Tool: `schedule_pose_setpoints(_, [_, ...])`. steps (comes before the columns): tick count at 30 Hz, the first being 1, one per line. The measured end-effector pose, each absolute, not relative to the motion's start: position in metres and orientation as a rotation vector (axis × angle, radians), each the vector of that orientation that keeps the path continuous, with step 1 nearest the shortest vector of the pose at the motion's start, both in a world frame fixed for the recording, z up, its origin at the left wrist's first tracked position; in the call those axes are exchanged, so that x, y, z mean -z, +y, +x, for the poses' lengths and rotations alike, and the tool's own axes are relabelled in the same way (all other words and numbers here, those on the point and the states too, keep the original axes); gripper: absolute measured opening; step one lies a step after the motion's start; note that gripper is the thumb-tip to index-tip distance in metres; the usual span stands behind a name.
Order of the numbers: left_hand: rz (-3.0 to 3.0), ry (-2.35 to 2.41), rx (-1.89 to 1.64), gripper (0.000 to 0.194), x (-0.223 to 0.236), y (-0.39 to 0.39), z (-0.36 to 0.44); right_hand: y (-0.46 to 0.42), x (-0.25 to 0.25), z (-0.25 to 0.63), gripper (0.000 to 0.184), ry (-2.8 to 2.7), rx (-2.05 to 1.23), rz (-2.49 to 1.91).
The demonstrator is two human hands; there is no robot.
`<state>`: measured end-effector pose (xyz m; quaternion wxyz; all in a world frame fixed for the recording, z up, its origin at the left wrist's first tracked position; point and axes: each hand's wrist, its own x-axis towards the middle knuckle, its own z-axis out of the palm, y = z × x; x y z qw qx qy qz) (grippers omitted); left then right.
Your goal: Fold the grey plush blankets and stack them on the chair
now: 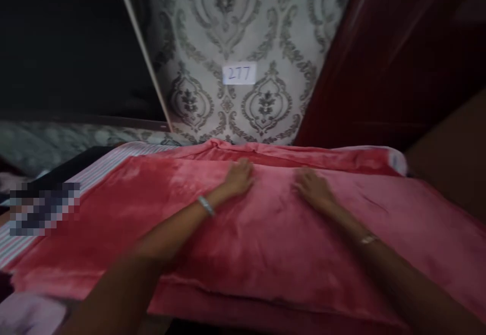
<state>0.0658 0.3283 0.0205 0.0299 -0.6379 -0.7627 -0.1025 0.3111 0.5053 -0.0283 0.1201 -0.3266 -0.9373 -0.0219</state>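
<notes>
A red and pink plush blanket [212, 234] lies spread and folded in layers in front of me. Near its far folded edge, my left hand [239, 177] rests palm down on the top layer. My right hand [314, 188] lies a little to the right on the same layer, its fingertips smeared by motion. Both hands look flat, with nothing visible in them. A silvery bracelet [206, 206] circles my left wrist, and a thin band [368, 239] my right. Beyond the hands, another layer of the blanket is bunched into a ridge.
Under the blanket shows a striped sheet [110, 165]. Patterned wallpaper [228, 31] with a paper label [239, 73] reading 277 rises behind. A large dark screen [76, 46] stands at left, a dark red panel [379, 72] at right. A pixelated patch covers something at left.
</notes>
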Motion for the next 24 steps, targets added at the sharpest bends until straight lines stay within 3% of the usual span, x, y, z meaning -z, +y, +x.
schedule_pose_setpoints(5, [-1.724,-2.58,0.164,0.065,-0.005,0.3,0.03,0.42,0.009,0.201,0.062,-2.857,-0.194,-0.775])
schedule_pose_setpoints(10, [-1.713,-2.586,0.062,0.063,0.014,0.296,0.028,0.424,0.021,0.182,0.061,-2.884,-0.24,-0.762])
schedule_pose_setpoints(14, [-1.735,-2.58,0.082,0.064,0.017,0.301,0.023,0.487,0.025,0.247,0.062,-2.886,-0.105,-1.047])
schedule_pose_setpoints(19, [-1.74,-2.592,0.095,0.065,0.016,0.303,0.021,0.564,0.024,0.387,0.061,-2.595,-0.052,-1.81])
schedule_pose_setpoints(24, [-1.773,-2.573,0.14,0.067,0.014,0.305,0.021,0.56,0.019,0.442,0.06,-2.372,-0.057,-2.04])
